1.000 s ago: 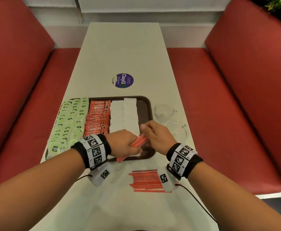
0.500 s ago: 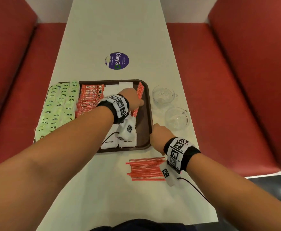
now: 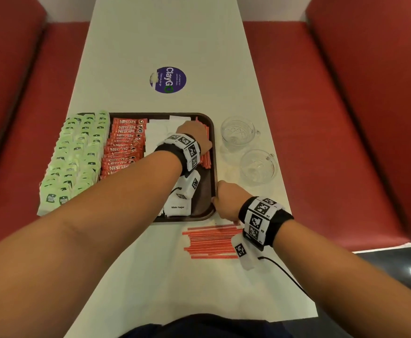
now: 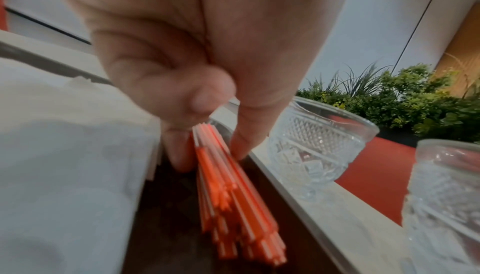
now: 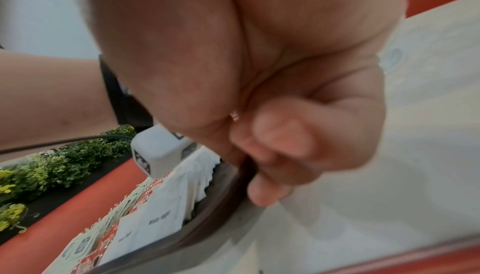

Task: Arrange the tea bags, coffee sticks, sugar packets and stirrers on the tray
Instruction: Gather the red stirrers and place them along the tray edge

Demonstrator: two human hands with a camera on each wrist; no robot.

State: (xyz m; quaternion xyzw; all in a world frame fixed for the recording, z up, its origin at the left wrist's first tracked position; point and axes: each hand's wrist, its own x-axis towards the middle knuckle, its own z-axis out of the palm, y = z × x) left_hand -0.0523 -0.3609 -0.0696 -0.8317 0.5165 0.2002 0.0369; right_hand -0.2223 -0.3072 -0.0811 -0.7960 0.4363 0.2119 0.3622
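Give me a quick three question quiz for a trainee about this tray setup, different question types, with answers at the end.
1. True or false: the left hand is at the bundle of stirrers on the tray.
2. Multiple choice: where does the other pile of stirrers lie? A) in a glass cup B) on the table, at the tray's near edge C) on the tea bags
3. Fill in: the right hand holds the tray's near right ____.

Key: 1 true. 2 B. 3 corner.

Extra note: two glass cups stand to the right of the tray. The tea bags, coffee sticks and sugar packets sit in rows.
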